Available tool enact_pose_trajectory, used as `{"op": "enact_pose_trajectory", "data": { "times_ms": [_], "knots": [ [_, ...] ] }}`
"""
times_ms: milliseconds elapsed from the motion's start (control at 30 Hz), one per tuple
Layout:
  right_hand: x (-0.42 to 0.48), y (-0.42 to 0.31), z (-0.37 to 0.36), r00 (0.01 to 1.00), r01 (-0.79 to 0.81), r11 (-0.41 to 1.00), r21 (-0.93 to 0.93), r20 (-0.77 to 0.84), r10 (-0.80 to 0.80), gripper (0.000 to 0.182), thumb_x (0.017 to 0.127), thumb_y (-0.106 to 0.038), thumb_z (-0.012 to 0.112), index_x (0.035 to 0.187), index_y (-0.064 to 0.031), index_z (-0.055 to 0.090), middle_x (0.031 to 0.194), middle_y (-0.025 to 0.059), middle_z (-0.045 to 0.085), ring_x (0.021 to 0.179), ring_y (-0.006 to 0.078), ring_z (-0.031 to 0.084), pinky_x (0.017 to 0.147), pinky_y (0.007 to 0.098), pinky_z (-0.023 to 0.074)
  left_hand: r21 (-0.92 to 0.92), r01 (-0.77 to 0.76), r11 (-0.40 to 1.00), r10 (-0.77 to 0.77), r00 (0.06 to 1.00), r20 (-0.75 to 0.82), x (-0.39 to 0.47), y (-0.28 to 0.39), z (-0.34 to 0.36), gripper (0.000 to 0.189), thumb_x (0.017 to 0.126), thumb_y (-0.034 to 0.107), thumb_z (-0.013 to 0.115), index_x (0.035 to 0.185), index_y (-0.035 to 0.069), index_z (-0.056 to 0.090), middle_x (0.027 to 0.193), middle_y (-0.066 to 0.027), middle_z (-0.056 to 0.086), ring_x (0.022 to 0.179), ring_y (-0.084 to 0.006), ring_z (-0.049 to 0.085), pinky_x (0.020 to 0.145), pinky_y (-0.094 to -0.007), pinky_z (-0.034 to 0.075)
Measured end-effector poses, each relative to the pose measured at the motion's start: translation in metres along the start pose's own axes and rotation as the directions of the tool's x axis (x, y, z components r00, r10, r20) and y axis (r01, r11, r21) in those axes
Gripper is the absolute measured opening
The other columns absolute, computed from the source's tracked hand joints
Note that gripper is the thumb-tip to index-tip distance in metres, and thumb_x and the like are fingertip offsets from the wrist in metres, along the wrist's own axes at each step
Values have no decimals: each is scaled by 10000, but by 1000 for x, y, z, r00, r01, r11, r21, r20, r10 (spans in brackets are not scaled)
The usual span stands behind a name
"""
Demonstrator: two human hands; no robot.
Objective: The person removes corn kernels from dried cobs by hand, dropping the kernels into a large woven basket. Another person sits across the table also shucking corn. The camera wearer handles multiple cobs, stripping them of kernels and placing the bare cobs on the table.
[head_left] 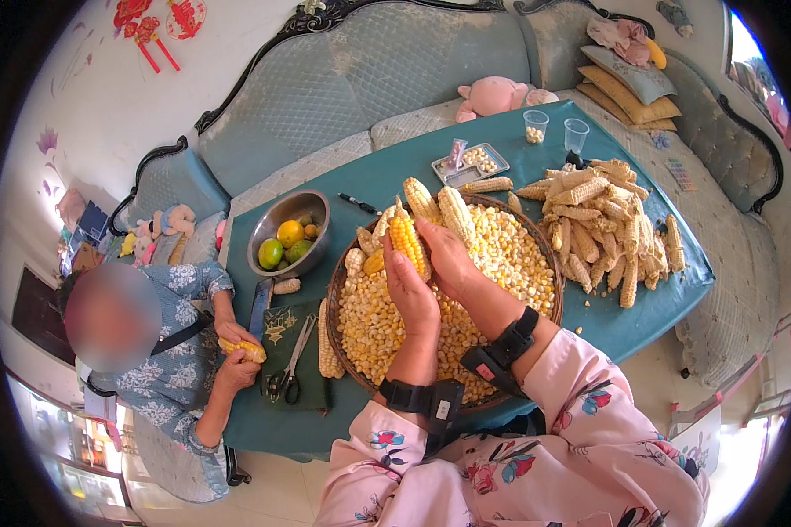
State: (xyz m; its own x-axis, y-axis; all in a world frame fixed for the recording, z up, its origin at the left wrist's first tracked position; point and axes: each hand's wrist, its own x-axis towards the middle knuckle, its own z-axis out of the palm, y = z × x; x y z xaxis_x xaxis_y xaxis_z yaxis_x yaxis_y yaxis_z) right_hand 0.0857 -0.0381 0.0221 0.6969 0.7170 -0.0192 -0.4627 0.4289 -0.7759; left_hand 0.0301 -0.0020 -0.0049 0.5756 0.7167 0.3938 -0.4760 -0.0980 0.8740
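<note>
Upright between my two hands, above a round woven basket (556,290), is a yellow ear of corn (405,238). My left hand (410,290) presses on its near left side with the fingers extended. On the ear's right side lies my right hand (447,253), partly behind it. Loose yellow and white corn kernels (511,257) fill the basket. Whitish ears of corn (456,214) rest at its far rim, beyond my hands. More ears (354,262) lie at its left. Both wrists wear black strapped devices.
A heap of bare cobs (596,221) lies right of the basket. To the left are a metal bowl of fruit (323,227), scissors (293,362) on a dark green book-like item and another person holding a corn piece (242,349). A metal tray (465,176) and plastic cups (576,135) stand beyond.
</note>
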Motion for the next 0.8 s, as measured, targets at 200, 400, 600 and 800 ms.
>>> {"op": "enact_pose_trajectory", "data": {
  "times_ms": [200,400,600,800],
  "knots": [
    [4,7,0,963,236,914,-331,-45,-265,439,915,-368,361,956,28,546,890,101,568,803,148,514,723,264,424,280,-38,959,27,999,43,-2,8,6,514,932,368,275,1297,6,279,1264,-159,391,1137,-240,418,936,-314,337],
    [6,10,-3,983,156,959,-235,-55,-174,446,919,-385,347,944,19,536,838,68,560,742,126,510,671,252,428,324,-104,940,96,995,40,-5,12,6,530,929,380,258,1278,-16,302,1240,-173,417,1132,-242,424,945,-315,322],
    [11,15,-9,976,178,958,-226,-83,-201,436,921,-365,351,900,24,545,797,53,548,710,109,483,649,247,416,148,-84,985,80,996,31,2,-2,-2,542,930,392,226,1271,-19,316,1242,-167,415,1135,-249,421,945,-320,330],
    [4,9,0,947,283,914,-289,-65,-314,466,902,-389,374,948,44,538,824,64,556,757,161,488,730,279,404,128,-20,992,27,998,-49,0,13,4,545,926,396,267,1288,-11,293,1244,-158,415,1120,-233,435,924,-312,354]
  ]
}}
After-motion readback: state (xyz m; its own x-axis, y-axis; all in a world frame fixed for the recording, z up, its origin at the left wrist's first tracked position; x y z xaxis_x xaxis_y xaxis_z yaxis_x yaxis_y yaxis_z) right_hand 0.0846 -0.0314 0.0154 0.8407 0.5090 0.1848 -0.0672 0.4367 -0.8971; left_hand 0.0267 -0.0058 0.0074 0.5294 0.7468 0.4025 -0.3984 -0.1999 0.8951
